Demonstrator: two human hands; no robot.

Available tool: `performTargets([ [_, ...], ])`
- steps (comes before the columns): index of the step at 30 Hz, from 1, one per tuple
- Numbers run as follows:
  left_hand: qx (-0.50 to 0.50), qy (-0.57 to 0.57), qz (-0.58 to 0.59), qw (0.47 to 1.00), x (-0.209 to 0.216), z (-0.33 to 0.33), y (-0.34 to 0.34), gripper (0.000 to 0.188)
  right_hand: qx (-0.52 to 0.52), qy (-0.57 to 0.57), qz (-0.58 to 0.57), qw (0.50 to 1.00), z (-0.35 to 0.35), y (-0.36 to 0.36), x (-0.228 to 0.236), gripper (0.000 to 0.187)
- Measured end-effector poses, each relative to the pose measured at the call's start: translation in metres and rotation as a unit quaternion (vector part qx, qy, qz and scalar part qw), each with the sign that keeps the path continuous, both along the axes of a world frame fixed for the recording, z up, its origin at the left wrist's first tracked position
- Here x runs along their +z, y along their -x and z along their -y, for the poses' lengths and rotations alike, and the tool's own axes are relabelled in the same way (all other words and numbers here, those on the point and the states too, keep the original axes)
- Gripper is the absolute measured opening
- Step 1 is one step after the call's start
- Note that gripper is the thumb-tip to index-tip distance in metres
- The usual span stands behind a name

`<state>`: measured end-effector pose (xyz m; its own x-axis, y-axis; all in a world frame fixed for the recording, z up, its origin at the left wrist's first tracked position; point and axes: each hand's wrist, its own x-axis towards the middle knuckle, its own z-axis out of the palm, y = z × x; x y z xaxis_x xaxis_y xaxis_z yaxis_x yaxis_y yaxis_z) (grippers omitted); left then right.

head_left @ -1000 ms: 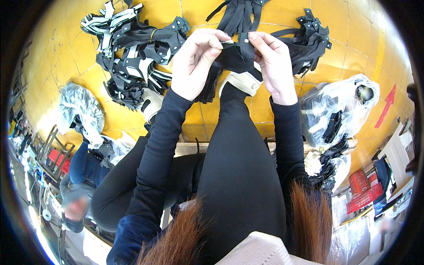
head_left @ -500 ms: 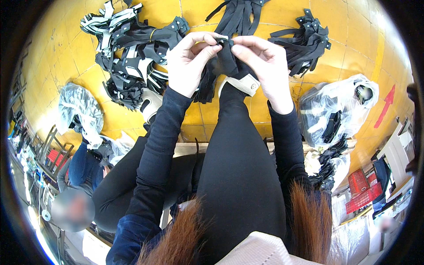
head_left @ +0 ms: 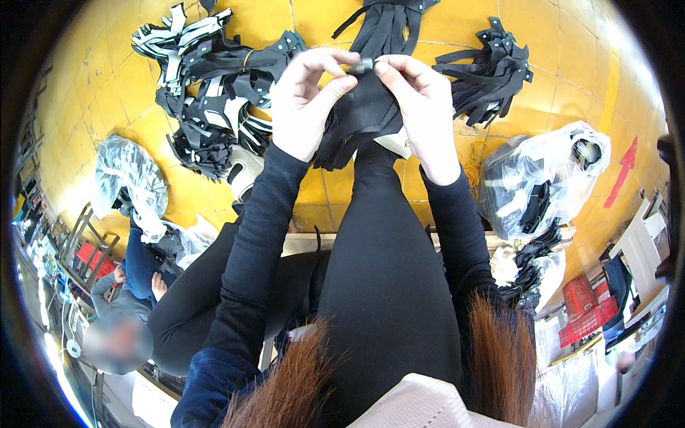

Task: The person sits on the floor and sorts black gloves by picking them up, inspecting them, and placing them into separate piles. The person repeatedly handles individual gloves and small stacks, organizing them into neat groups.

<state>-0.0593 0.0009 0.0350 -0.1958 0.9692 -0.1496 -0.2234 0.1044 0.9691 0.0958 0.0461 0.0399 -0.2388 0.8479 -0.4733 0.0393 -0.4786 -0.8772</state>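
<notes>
A black fabric strap (head_left: 364, 66), with its small folded end uppermost, is held above the floor between my two hands. My right hand (head_left: 422, 100) pinches the end's right side with thumb and forefinger. My left hand (head_left: 303, 96) has its thumb and forefinger curled around the left side of the same end. Right behind and below hang or lie more black straps (head_left: 367, 110); where the held one stops and the others start cannot be made out. A bundle of black straps (head_left: 391, 25) lies just beyond my hands.
Black and white strap bundles (head_left: 214, 64) cover the floor at left, and another black bundle (head_left: 496, 71) lies at right. Clear plastic bags (head_left: 549, 178) (head_left: 132, 178) stand on both sides. A person (head_left: 132, 285) sits at far left. Red crates (head_left: 585, 307) are at lower right.
The strap end has turned from hanging lengthwise to a short fold seen edge-on. My right hand has shifted slightly left. More black straps show below my hands, covering part of my light shoe.
</notes>
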Motion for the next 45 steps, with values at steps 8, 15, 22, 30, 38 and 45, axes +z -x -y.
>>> performTargets([
  [8, -0.013, 0.152, 0.053, 0.987, 0.022, 0.000, -0.023, 0.044, 0.083, -0.209, 0.056, 0.973, -0.004, 0.000, 0.012, 0.019],
  [15, -0.007, 0.212, 0.035, 0.977, 0.016, 0.004, -0.007, 0.030, 0.073, -0.127, 0.071, 0.987, -0.011, -0.013, 0.010, 0.020],
  [22, 0.027, 0.232, 0.116, 0.965, 0.004, 0.002, 0.018, 0.031, -0.010, -0.021, -0.018, 1.000, -0.023, -0.028, 0.001, 0.024],
  [30, -0.105, 0.277, 0.107, 0.949, 0.007, 0.003, -0.005, 0.025, 0.102, -0.096, -0.045, 0.989, -0.013, -0.014, 0.001, 0.014],
  [38, -0.027, 0.265, 0.234, 0.935, 0.010, 0.000, -0.020, 0.017, 0.103, -0.343, 0.061, 0.932, -0.005, -0.017, -0.003, 0.012],
  [45, 0.104, 0.263, 0.194, 0.940, 0.006, -0.005, -0.024, 0.014, 0.112, -0.293, -0.121, 0.942, 0.007, -0.028, 0.016, 0.011],
])
